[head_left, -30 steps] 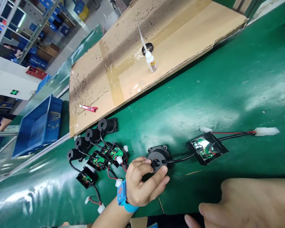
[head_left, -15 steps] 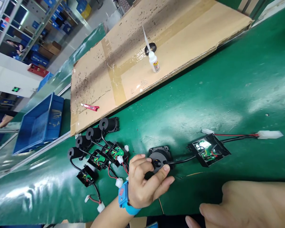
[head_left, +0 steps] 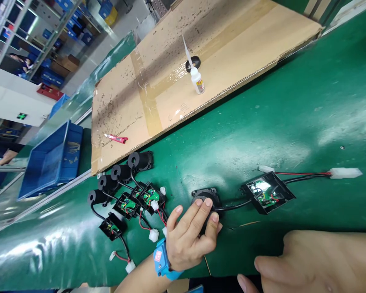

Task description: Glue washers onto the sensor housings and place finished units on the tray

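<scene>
On the green mat (head_left: 293, 101), near its front edge, lies a round black pump housing (head_left: 208, 194). Left hand (head_left: 190, 236) rests flat on top of it, fingers (head_left: 198, 211) extended and spread, palm down, pressing rather than gripping; much of the housing is hidden under the fingers. Blue wrist strap (head_left: 161, 260) on that wrist.

Right of the housing, joined to it by a black cable (head_left: 232, 206), sits an open black box with a green circuit board (head_left: 266, 191). Beyond that box, farther right of the housing, red and black wires run to a white connector (head_left: 344, 173).

Left of the housing: a cluster of four black cylindrical units (head_left: 118, 179), each wired to its own small board box (head_left: 140, 199), lying close together and touching.

Right hand (head_left: 317, 260) lies below and right of the housing, close to the camera, apart from it; fingers look loosely extended, holding nothing visible.

Behind the housing, a stained cardboard sheet (head_left: 247, 32) lies on the mat. On it stand a white glue bottle (head_left: 197, 79) with a long nozzle and, just behind the bottle, a black ring (head_left: 192, 64). A pink utility knife (head_left: 117, 138) lies near the sheet's left corner. Far left of the housing, a blue bin (head_left: 49, 158).
</scene>
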Motion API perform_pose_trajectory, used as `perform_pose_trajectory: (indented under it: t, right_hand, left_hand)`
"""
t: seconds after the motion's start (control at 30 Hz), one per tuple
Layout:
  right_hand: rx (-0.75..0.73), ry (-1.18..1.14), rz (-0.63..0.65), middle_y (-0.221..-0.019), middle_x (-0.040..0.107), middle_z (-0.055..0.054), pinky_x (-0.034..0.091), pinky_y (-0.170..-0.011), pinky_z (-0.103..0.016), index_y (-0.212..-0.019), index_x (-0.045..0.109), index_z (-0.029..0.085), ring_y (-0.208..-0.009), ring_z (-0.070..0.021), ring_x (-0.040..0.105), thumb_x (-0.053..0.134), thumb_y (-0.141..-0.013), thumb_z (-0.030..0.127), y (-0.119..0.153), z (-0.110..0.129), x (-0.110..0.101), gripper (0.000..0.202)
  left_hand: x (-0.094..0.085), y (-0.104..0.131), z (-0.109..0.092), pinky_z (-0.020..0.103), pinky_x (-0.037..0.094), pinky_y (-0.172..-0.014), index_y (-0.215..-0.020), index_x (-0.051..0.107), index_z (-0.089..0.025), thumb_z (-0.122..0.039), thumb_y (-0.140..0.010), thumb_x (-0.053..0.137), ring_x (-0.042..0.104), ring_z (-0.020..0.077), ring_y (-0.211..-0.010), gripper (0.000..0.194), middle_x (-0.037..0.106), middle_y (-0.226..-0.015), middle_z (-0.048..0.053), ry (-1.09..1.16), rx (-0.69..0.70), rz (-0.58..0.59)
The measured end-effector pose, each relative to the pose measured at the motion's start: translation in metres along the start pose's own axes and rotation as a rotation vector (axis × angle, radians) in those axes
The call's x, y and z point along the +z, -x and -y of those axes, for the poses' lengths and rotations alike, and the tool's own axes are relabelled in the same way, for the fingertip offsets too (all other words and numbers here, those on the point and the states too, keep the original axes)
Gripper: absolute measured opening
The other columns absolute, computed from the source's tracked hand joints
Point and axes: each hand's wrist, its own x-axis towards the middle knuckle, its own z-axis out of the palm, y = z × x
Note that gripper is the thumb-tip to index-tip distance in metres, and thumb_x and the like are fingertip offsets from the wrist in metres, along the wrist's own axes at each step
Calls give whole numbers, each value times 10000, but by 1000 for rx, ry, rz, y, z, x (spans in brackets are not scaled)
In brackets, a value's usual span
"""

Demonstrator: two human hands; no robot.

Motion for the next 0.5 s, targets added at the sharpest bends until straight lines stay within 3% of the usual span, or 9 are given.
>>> perform_pose_trajectory:
  t: [0.13,0.2,0.33,0.5]
  right_hand:
    - [189,-38,-3,-753,644,10,588,-850,-467,-809,743,340,-743,-242,590,754,-845,463,4,3,6,129]
    - [242,-55,-20,-859,699,17,590,-853,-447,-943,746,348,-787,-232,617,743,-894,484,7,2,8,145]
    - [341,-23,-30,-1188,686,-72,597,-868,-416,-1212,673,232,-965,-215,665,631,-1047,479,8,10,4,300]
    - [528,85,2,-1307,643,-100,603,-909,-432,-1278,652,218,-1066,-236,668,656,-1051,413,-2,40,-3,299]
  left_hand:
    - [0,2,0,376,286,-1270,-1019,661,-214,-201,-1010,613,737,144,-1116,50,829,-1046,26,-13,25,12]
    - [2,4,1,374,317,-1258,-1025,668,-213,-196,-1001,630,728,149,-1138,47,828,-1038,27,9,25,5]
    - [4,5,4,335,407,-1190,-998,672,-230,-185,-966,691,729,151,-1113,59,824,-1028,-1,56,6,-27]
    - [-2,1,3,349,390,-1199,-1019,692,-226,-202,-996,648,727,150,-1131,56,824,-1066,10,79,1,24]
